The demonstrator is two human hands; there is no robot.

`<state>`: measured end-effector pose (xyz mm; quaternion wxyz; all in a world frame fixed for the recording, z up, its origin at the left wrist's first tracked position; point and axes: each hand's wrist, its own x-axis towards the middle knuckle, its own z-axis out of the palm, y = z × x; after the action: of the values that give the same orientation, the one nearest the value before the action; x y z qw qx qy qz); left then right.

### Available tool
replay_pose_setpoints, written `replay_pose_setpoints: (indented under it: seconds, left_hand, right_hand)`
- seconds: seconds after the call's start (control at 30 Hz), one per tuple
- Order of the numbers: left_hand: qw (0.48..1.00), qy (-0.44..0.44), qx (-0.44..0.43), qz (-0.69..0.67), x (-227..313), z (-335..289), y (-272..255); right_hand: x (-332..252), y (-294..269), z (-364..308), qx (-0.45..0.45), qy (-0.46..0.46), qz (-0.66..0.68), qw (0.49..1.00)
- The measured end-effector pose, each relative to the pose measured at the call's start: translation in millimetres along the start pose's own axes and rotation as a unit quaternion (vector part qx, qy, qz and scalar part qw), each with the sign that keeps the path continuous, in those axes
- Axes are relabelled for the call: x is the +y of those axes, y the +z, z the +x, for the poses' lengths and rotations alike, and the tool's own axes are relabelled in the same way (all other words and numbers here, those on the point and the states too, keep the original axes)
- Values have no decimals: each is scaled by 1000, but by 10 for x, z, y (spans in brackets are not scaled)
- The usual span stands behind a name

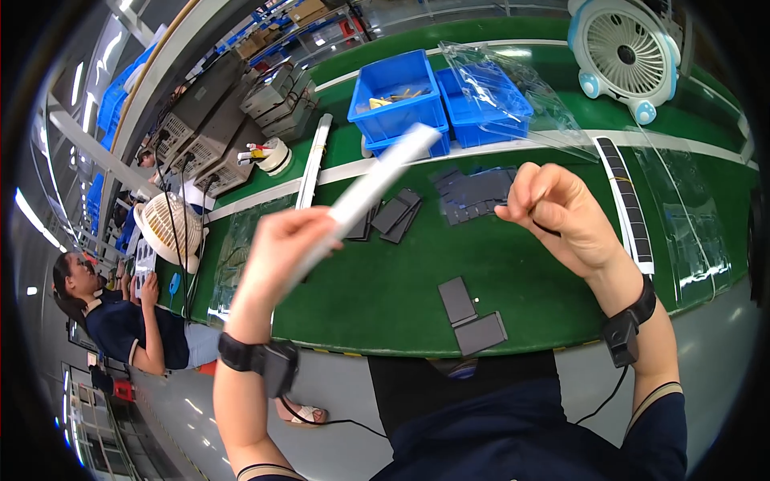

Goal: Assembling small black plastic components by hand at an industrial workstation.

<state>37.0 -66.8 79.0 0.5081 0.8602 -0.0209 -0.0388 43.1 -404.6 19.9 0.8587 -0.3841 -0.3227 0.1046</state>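
Factory assembly line, not home or office. Long green work surface (401,280) with white lane stripes runs along row of seated workers; another person (120,321) in dark uniform sits at next station. Blue parts bins (399,94) hold small components. Stacks of flat dark grey pieces (473,195) lie on green surface, clear plastic trays (529,96) beside bins. Grey electronic test boxes (210,132) with cables along far edge. Small desk fans (624,50) at stations. Grey concrete floor (337,401), storage racks with boxes in background.
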Motion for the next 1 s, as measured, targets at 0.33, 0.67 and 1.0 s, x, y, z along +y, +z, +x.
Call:
replay_pose_setpoints:
  seconds: [0.33,0.67,1.0]
  left_hand:
    - [863,55,344,365,-1021,1019,-1150]
    - [911,290,56,289,-278,-404,392]
    - [934,201,-44,294,-393,-812,1231]
  right_hand:
    - [49,52,-13,39,136,-143,980]
    - [39,177,-109,-67,80,-602,792]
    - [280,335,-525,-222,89,-557,795]
